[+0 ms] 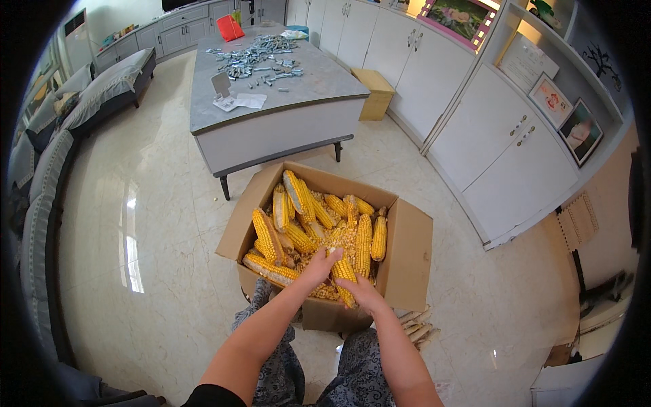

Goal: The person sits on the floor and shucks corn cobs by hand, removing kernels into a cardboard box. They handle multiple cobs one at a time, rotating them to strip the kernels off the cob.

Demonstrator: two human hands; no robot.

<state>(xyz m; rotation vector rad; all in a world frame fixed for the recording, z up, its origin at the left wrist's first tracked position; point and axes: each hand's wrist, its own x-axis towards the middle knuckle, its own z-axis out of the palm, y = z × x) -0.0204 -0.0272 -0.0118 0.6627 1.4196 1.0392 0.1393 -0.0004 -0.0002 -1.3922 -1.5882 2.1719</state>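
Note:
Between my two hands is a yellow ear of dried corn (344,271), tilted over the open cardboard box (411,254). The fingers of my left hand (320,266) close on its upper end, with the thumb against the kernels. Lower down, my right hand (365,294) grips the same ear from its right side; some of its fingers are hidden beneath. Loose kernels (339,237) fill the middle of the box. Several more ears of corn (296,197) are heaped at its left and back, and another ear (363,244) lies just right of the held one.
Stripped cobs (420,327) lie beside the box, near my right leg. Beyond the box stands a grey table (305,102) bearing many small metal parts (261,57) and a red bag (230,28). White cabinets (478,149) line the right; a sofa (51,203) runs along the left.

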